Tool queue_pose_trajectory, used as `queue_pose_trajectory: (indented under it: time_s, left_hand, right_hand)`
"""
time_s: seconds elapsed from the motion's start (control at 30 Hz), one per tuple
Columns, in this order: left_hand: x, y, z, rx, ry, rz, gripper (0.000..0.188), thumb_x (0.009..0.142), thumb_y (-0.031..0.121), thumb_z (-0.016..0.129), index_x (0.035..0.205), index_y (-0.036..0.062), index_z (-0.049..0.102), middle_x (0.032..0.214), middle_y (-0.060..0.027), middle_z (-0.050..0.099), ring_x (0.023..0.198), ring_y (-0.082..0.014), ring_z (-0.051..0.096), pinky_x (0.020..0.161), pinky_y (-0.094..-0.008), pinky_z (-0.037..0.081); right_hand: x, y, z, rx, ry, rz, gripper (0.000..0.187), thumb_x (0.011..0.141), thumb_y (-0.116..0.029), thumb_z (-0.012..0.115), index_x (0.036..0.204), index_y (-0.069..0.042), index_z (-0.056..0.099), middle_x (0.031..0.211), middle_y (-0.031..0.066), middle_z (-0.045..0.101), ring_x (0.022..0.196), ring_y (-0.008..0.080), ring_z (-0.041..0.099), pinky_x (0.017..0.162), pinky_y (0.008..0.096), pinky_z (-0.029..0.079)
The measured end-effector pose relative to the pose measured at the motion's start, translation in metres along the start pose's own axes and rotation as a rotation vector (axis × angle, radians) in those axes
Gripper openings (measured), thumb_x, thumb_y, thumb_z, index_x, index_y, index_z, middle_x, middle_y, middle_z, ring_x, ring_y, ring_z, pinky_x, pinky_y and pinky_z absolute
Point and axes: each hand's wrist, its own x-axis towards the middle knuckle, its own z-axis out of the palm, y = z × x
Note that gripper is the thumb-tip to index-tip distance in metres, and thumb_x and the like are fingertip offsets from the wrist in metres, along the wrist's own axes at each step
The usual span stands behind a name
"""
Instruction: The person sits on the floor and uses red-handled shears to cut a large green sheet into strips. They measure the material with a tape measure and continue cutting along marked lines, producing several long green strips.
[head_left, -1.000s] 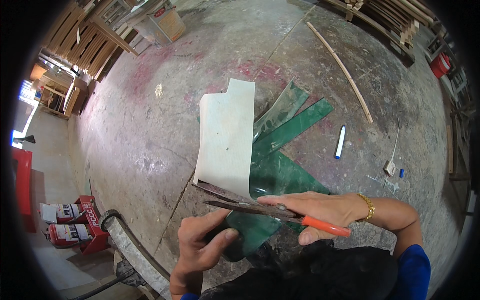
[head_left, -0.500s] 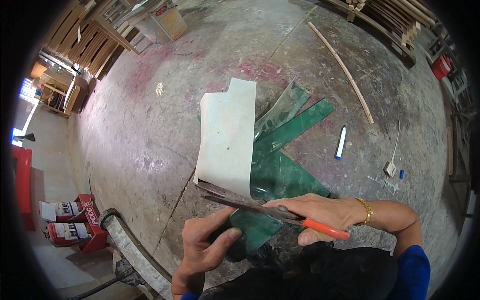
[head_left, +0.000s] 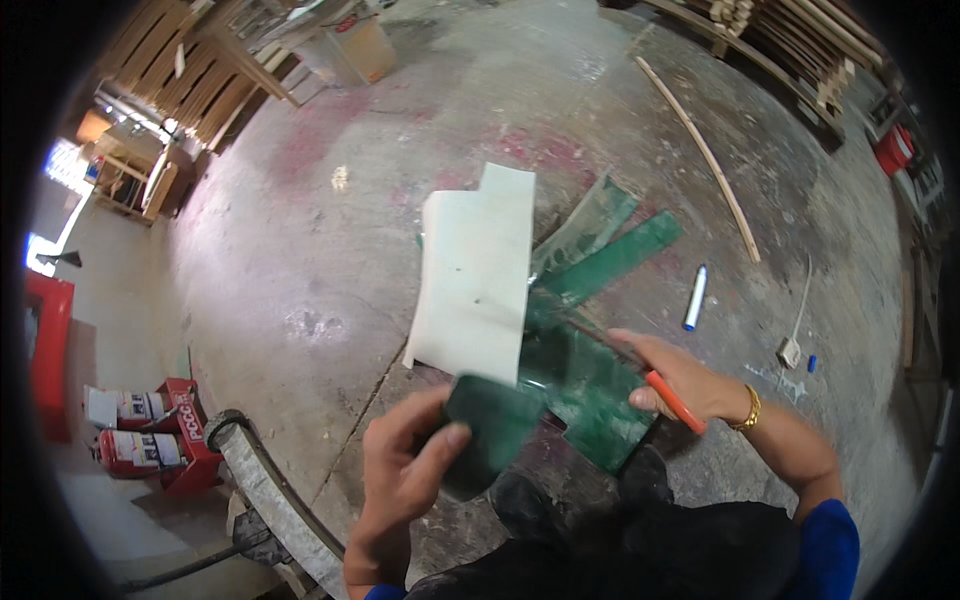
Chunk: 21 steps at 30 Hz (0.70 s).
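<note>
Near the floor [head_left: 300,250], left hand [head_left: 405,470] pinches the green sheet [head_left: 560,385]; right hand [head_left: 680,385] grips orange-handled scissors [head_left: 672,398]; cutting seems underway; next needs steady feeding.

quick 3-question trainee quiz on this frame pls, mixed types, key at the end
1. True or false: the left hand grips the near edge of the green sheet, folded up toward the camera.
2. What does the right hand hold?
A. the blue and white marker
B. a tool with an orange handle
C. the long wooden stick
3. Fill in: the marker lies on the concrete floor to the ______ of the green strips.

Key
1. True.
2. B: the orange-handled tool is in that hand; its blades are hidden behind the sheet. The stick lies untouched on the floor.
3. right
</note>
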Motion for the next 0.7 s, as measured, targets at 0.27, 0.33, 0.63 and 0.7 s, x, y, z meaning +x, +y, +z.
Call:
queue_pose_trajectory:
  time_s: [0.27, 0.33, 0.63, 0.7]
  left_hand:
    - [0.073, 0.001, -0.013, -0.602, 0.216, 0.165, 0.03, 0.091, 0.002, 0.048, 0.121, 0.0028, 0.045, 0.102, -0.0126, 0.063, 0.089, -0.0191, 0.063, 0.081, -0.0314, 0.053]
    - [0.082, 0.01, -0.014, -0.689, 0.17, 0.179, 0.029, 0.092, 0.0, 0.046, 0.12, 0.0039, 0.045, 0.102, -0.0126, 0.063, 0.09, -0.0197, 0.064, 0.082, -0.0322, 0.054]
    - [0.103, 0.017, 0.017, -0.649, 0.171, 0.298, 0.031, 0.093, 0.004, 0.046, 0.124, 0.0022, 0.045, 0.106, -0.0102, 0.062, 0.091, -0.0169, 0.063, 0.081, -0.0274, 0.052]
    - [0.112, 0.027, 0.014, -0.472, 0.25, 0.402, 0.03, 0.094, 0.005, 0.046, 0.124, 0.0009, 0.045, 0.107, -0.0116, 0.061, 0.091, -0.0186, 0.062, 0.082, -0.0267, 0.05]
  right_hand:
    - [-0.056, 0.08, 0.017, -0.662, 0.039, 0.52, 0.071, 0.071, -0.032, 0.075, 0.128, -0.002, 0.043, 0.106, 0.0194, 0.055, 0.1, 0.0361, 0.054, 0.087, 0.0415, 0.044]
    - [-0.056, 0.076, 0.013, -0.672, 0.009, 0.457, 0.072, 0.071, -0.032, 0.075, 0.128, -0.003, 0.043, 0.11, 0.02, 0.054, 0.103, 0.037, 0.053, 0.089, 0.0419, 0.043]
    - [0.046, 0.017, 0.057, 0.429, -0.29, -0.078, 0.048, 0.08, -0.015, 0.068, 0.125, -0.003, 0.051, 0.115, 0.0105, 0.06, 0.102, 0.0154, 0.055, 0.09, 0.0306, 0.044]
    - [0.031, 0.022, 0.082, 0.635, -0.32, -0.046, 0.022, 0.084, -0.01, 0.064, 0.105, -0.003, 0.062, 0.081, 0.0036, 0.062, 0.076, 0.0059, 0.051, 0.069, 0.025, 0.045]
